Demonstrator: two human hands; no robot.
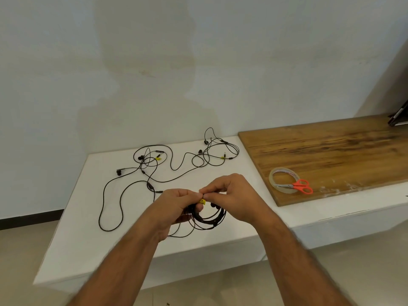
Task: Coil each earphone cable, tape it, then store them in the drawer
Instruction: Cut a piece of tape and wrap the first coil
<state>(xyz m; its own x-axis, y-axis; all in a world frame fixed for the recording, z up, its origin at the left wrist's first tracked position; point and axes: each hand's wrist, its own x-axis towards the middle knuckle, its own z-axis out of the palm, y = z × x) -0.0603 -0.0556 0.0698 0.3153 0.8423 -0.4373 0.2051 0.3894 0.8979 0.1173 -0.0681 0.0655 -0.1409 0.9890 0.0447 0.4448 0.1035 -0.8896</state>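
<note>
Where our two forearms meet over the near part of the white table (72, 235), we hold one coiled earphone cable (208, 219) between both hands, lifted a little above the surface. Our left hand (174, 206) curls round the coil's left side, its fingers closed on the black loops, and several strands hang from under it toward six o'clock. Our right hand (234, 197) sits at the coil's one o'clock, thumb and fingertips pinched tight at the top of the bundle, just above a small yellow tag (202, 202) on the cable. Both hands' fingertips nearly touch there.

Farther out on the white table we count two more earphone sets, both loose and uncoiled. One loose earphone set (132, 184) sprawls at about ten o'clock from our hands, with a long loop running down toward the table's left edge. The other loose earphone set (217, 149) lies at twelve o'clock, near the table's back edge. Their cables cross between them, so we cannot tell exactly where one ends.

At two o'clock a wooden board (331, 146) lies to the right of the white table. On it we count one roll of clear tape (276, 186) and one pair of orange-handled scissors (300, 186), the scissors lying across the roll's right rim. A dark object (398, 118) leans at the board's far right corner, too cropped to name
</note>
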